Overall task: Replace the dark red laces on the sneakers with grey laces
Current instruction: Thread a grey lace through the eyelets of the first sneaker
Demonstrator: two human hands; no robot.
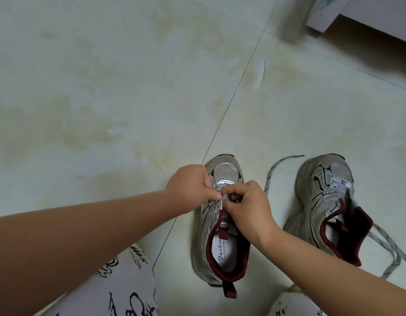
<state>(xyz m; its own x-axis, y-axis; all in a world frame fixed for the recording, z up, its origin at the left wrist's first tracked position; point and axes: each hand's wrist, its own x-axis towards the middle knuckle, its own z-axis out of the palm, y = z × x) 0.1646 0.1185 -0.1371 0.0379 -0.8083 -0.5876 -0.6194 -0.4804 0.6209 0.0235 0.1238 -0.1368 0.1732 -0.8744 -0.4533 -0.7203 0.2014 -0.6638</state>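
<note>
Two silver-grey sneakers with dark red lining stand on the floor, toes pointing away. The left sneaker [220,242] is under both hands. My left hand [189,188] pinches a grey lace [225,197] at the eyelets near the toe. My right hand [247,208] pinches the same lace from the other side, over the tongue. The right sneaker [323,201] leans to the right with a grey lace [272,172] threaded at its lowest eyelets; that lace's ends trail on the floor on both sides. No dark red lace is visible.
Pale marbled floor tiles [106,99] fill the view, with a seam running diagonally to the left sneaker. A white furniture base [357,17] sits at the top right. My patterned trouser knees [110,288] are at the bottom edge.
</note>
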